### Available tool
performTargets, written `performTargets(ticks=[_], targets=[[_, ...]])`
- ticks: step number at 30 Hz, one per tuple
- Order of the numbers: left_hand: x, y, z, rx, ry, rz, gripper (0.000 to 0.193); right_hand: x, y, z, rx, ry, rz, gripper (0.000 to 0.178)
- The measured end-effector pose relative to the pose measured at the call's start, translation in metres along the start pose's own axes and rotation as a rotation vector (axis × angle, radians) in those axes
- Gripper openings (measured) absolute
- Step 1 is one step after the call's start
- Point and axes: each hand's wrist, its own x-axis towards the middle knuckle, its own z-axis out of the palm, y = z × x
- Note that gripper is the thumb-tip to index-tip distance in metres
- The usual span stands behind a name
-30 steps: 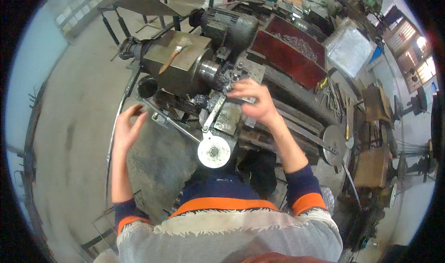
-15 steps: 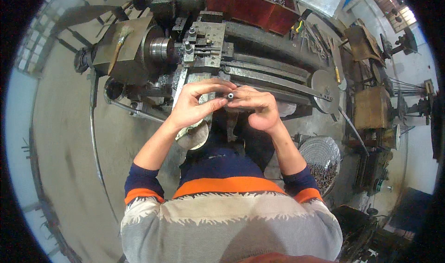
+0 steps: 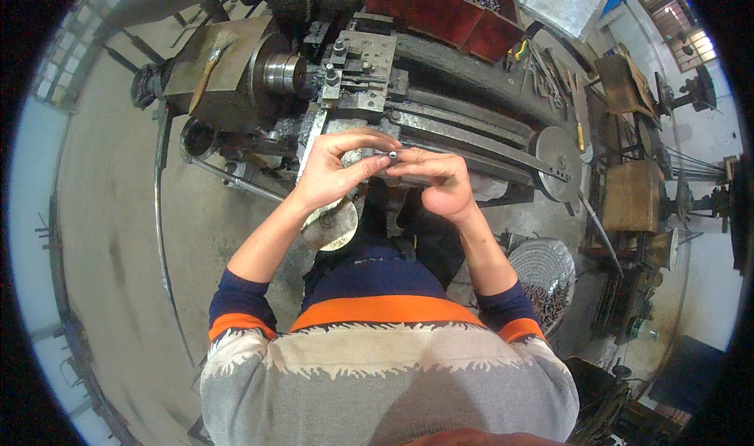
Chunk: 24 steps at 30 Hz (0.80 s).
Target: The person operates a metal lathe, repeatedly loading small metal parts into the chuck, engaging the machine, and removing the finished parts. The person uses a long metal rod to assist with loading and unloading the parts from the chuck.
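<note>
Between my two hands, above the front of a lathe, is a small round metal piece [image 3: 392,156] with a hole in its end. My left hand [image 3: 334,167] pinches it with thumb and fingertips. The fingers of my right hand [image 3: 440,177] close on the same piece from the other side. Most of the piece is hidden by the fingers. Just beyond my hands stands the lathe's tool post [image 3: 360,67], and left of that is the shiny chuck [image 3: 281,74]. A round handwheel [image 3: 331,227] sits below my left wrist.
A wooden-handled brush [image 3: 206,77] lies on the headstock. At the back, a dark red bin [image 3: 448,18] holds many small metal parts. Hand tools [image 3: 542,77] lie to its right. A round basket [image 3: 542,257] of small parts stands low at right, below a large metal disc [image 3: 559,161].
The view has shifted slightly, so the lathe sits a little further right and lower. Both hands stay together on the metal piece, whose end is turned slightly differently.
</note>
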Motion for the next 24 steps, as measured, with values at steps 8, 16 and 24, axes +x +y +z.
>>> performTargets(ticks=[8,16,24], targets=[[-0.007,-0.012,0.0,0.37,0.087,0.137,0.019,0.003,0.007,-0.004,-0.036,0.014,0.057,0.059],[-0.041,-0.02,-0.042,0.483,0.136,0.031,0.019,0.048,0.006,-0.114,-0.533,0.072,0.235,0.035],[-0.067,-0.039,-0.073,0.567,0.189,-0.288,0.029,0.152,0.03,-0.197,-0.654,0.601,-0.005,0.047]])
